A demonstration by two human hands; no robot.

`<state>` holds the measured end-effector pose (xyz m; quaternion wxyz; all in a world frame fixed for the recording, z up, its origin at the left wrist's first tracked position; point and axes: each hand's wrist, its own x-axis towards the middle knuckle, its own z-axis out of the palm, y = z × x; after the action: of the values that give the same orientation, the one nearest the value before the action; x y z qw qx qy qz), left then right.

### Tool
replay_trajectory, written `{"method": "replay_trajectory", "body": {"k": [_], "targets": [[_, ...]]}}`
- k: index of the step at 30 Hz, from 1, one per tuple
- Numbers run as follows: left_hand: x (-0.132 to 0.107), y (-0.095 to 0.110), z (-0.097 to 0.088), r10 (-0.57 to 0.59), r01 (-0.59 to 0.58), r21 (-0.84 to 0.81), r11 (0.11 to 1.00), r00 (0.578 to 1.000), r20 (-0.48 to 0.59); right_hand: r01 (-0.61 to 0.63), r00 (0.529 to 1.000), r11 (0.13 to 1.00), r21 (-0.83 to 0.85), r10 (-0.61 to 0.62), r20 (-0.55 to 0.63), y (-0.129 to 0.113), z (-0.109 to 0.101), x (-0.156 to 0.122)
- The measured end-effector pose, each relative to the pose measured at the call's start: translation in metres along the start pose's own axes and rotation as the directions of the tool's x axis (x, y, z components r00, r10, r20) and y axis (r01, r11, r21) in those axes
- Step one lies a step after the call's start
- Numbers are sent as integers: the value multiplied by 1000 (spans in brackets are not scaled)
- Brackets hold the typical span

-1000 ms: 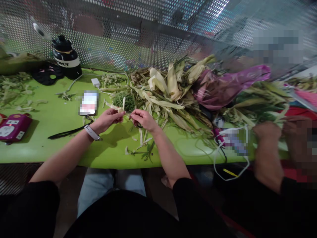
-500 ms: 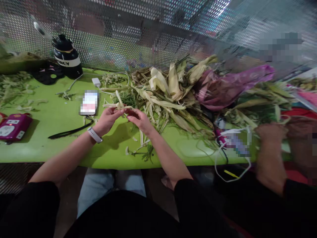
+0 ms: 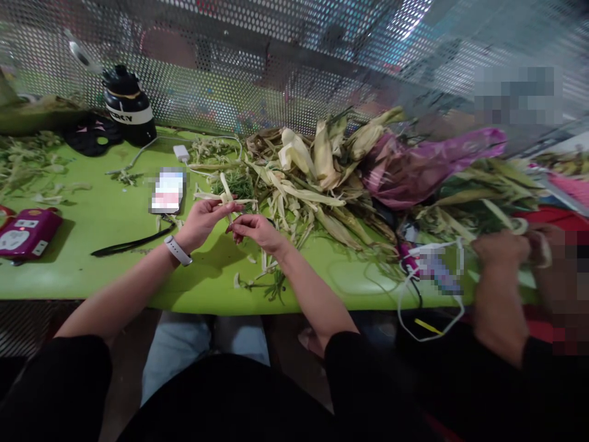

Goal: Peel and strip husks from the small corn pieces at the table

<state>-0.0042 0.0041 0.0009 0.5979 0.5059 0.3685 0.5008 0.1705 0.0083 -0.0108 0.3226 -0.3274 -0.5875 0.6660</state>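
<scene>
My left hand (image 3: 205, 220), with a white watch on the wrist, pinches a bundle of pale husk strips (image 3: 224, 196) that stick up and sideways from its fingers. My right hand (image 3: 254, 230) sits just right of it, fingers pinched on a thin strip running down from that bundle. Both hands hover over the green table (image 3: 101, 245), in front of a big pile of corn husks (image 3: 313, 166).
A phone (image 3: 167, 191) lies left of my hands, with a white charger (image 3: 181, 153) and cable behind it. A black bottle (image 3: 130, 105) and a magenta box (image 3: 26, 231) stand at the left. A purple bag (image 3: 414, 162) lies at the right. Another person's hand (image 3: 499, 252) works at the right.
My hands shifted slightly; the husk bundle now stands higher in my left hand, and my right hand dropped a little below it, drawing a strip down.
</scene>
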Motion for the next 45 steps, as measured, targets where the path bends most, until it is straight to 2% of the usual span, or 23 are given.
{"method": "replay_trajectory", "body": {"k": [14, 16, 21, 24, 28, 33, 35, 36, 37, 39, 40, 41, 44, 45], "targets": [[2, 6, -5, 12, -12, -142, 990, 1000, -5, -36, 978, 990, -139, 64, 198, -8, -9, -8], [0, 10, -4, -13, 13, -137, 990, 1000, -1, -29, 983, 987, -155, 56, 174, -9, -8, -8], [-2, 14, -4, -58, 60, -111, 992, 998, 22, -27, 998, 998, -56, 23, -66, -6, -11, -4], [-2, 9, -2, -58, 59, -17, 998, 995, 76, 15, 990, 1000, -17, -18, -138, 0, -11, 0], [0, 6, -3, -70, 63, 63, 996, 992, 104, 97, 988, 988, -118, -110, -105, 4, -7, 2], [5, 9, -12, -54, 48, 114, 992, 997, 55, 87, 995, 970, -228, -95, -23, 0, -7, -1], [6, 11, -16, -52, 42, 188, 981, 997, 50, 109, 988, 941, -321, -138, -69, -4, -11, -4], [6, 11, -17, -64, 47, 241, 969, 996, 62, 146, 965, 908, -392, -218, -146, -7, -13, -6], [5, 11, -17, -87, 57, 302, 952, 993, 86, 190, 912, 862, -471, -332, -239, -9, -15, -8], [4, 11, -15, -161, 77, 414, 907, 972, 171, 254, 742, 754, -606, -554, -378, -14, -19, -11], [2, 10, -13, -200, 79, 453, 888, 953, 226, 269, 691, 717, -643, -609, -390, -16, -19, -12], [1, 9, -11, -226, 72, 472, 879, 933, 279, 280, 701, 702, -655, -615, -360, -17, -19, -12], [-1, 7, -6, -261, 60, 459, 886, 885, 387, 290, 870, 741, -605, -468, -157, -15, -13, -9], [-1, 6, -5, -271, 72, 446, 892, 875, 401, 293, 895, 769, -569, -429, -119, -13, -11, -8]]}}
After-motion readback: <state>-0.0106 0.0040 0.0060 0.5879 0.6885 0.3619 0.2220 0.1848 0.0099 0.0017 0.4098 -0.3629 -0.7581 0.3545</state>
